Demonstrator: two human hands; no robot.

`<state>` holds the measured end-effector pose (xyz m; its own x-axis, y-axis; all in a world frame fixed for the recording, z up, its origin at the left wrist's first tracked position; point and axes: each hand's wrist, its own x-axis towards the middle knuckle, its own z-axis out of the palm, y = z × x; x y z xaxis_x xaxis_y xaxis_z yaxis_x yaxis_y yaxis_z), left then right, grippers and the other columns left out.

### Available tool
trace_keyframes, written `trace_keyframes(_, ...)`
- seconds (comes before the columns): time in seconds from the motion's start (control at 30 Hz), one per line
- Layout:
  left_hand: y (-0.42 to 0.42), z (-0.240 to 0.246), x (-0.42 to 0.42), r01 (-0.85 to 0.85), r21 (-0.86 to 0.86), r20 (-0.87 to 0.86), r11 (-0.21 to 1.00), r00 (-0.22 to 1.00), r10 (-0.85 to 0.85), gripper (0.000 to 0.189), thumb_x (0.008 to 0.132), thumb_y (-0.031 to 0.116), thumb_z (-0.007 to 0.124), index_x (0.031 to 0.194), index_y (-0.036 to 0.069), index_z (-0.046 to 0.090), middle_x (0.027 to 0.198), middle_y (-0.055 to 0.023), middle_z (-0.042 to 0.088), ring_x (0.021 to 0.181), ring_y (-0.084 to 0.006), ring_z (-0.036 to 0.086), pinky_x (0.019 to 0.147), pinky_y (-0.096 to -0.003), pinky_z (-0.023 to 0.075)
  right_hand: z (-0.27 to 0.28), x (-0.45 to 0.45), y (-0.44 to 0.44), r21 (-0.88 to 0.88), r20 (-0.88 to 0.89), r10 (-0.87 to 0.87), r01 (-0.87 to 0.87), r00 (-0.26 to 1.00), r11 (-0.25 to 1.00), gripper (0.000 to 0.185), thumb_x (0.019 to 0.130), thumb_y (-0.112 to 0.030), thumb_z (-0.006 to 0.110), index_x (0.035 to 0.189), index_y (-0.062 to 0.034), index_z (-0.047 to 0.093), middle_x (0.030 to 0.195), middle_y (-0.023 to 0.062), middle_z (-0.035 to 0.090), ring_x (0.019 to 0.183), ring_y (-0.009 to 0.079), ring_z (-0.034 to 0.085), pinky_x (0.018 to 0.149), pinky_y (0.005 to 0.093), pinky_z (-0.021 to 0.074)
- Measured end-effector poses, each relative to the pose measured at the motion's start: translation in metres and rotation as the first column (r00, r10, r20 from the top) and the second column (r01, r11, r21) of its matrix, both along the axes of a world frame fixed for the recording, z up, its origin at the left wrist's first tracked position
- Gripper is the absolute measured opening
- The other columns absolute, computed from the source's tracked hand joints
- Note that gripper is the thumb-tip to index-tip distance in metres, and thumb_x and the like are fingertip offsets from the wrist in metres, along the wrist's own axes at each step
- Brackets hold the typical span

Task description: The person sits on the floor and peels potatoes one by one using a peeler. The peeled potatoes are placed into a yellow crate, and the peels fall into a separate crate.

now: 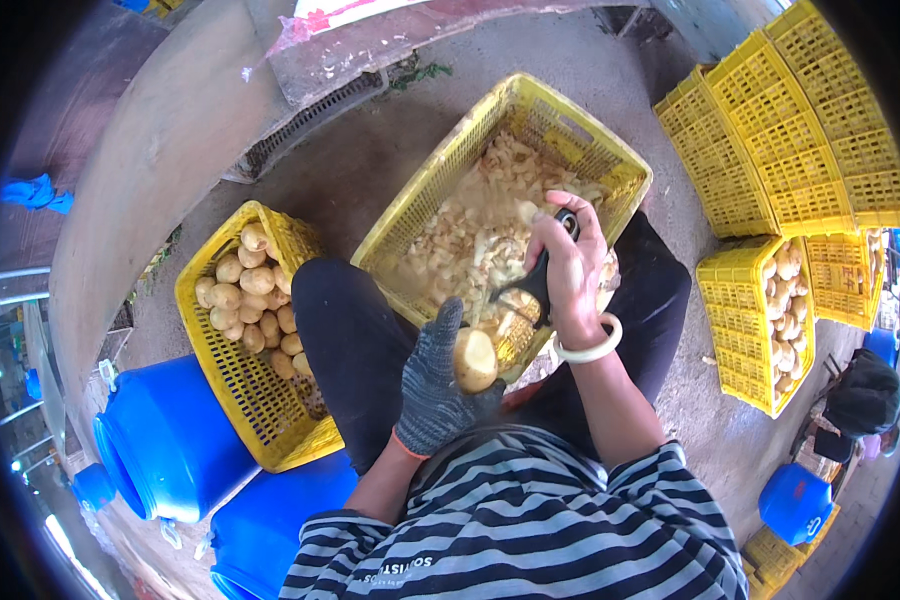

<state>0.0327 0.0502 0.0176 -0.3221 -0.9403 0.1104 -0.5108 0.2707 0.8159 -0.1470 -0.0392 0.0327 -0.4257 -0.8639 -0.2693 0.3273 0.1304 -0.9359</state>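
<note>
A grey knitted glove covers my left hand (442, 390), which holds a partly peeled potato (476, 360); pale flesh shows on its upper face. My bare right hand (574, 274), with a cream bangle at the wrist, grips a black-handled peeler (541, 289). Its head points left, just above the potato and apart from it. Beyond both hands, a yellow plastic crate (420, 184) between my knees holds a heap of potato peelings (457, 240). Part of the peeler's handle is hidden by my fingers.
Left of my knee, a tilted yellow crate (229, 397) holds several potatoes (255, 281). Blue plastic drums (180, 435) lie beside it. At right, yellow crates (780, 135) are stacked near a crate (727, 322) of potatoes. A person (862, 394) is at the far right.
</note>
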Motion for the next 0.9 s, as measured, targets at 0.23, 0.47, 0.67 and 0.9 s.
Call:
trace_keyframes(0.23, -0.004, 0.007, -0.014, 0.077, -0.114, 0.067, 0.990, 0.995, -0.069, 0.106, 0.061, 0.026, 0.087, 0.143, -0.002, 0.026, 0.112, -0.0185, 0.060, 0.102, -0.0318, 0.063, 0.093, -0.0396, 0.0479, -0.051, 0.019, -0.001, 0.019, -0.222, 0.076, -0.073, 0.972, 0.997, 0.029, 0.082, 0.003, 0.056, 0.110, -0.0031, 0.051, 0.068, 0.0027, 0.052, 0.053, 0.0092, 0.051, 0.045, 0.0232, 0.0410)
trace_keyframes(0.47, 0.002, -0.018, 0.001, -0.026, 0.381, -0.400, 0.924, 0.897, 0.190, 0.116, 0.062, 0.031, 0.088, 0.149, 0.007, 0.015, 0.116, -0.0143, 0.055, 0.104, -0.0259, 0.059, 0.093, -0.0391, 0.0489, -0.071, -0.032, 0.000, -0.080, -0.099, -0.258, 0.251, 0.961, 0.965, 0.033, 0.085, -0.004, 0.059, 0.117, 0.0027, 0.049, 0.066, 0.0033, 0.053, 0.055, 0.0104, 0.051, 0.050, 0.0243, 0.0446)
trace_keyframes(0.67, 0.001, -0.022, 0.001, 0.318, 0.745, -0.663, 0.587, 0.456, 0.594, 0.072, 0.088, 0.047, 0.061, 0.141, 0.008, 0.033, 0.118, -0.0143, 0.056, 0.108, -0.0244, 0.057, 0.092, -0.0351, 0.0493, -0.017, 0.009, 0.054, 0.031, 0.182, -0.169, 0.166, 0.969, 0.986, 0.044, 0.088, -0.008, 0.057, 0.127, 0.0029, 0.039, 0.062, 0.0034, 0.051, 0.051, 0.0107, 0.047, 0.051, 0.0226, 0.0386)
trace_keyframes(0.9, 0.000, -0.014, -0.009, 0.423, 0.817, -0.548, 0.392, 0.357, 0.757, 0.038, 0.095, 0.036, 0.047, 0.119, 0.007, 0.056, 0.113, -0.0083, 0.063, 0.100, -0.0231, 0.063, 0.085, -0.0372, 0.0535, 0.018, 0.047, 0.054, 0.068, 0.120, 0.113, -0.122, 0.986, 0.990, 0.040, 0.084, -0.003, 0.059, 0.120, 0.0043, 0.044, 0.062, 0.0015, 0.052, 0.047, 0.0102, 0.050, 0.047, 0.0231, 0.0417)
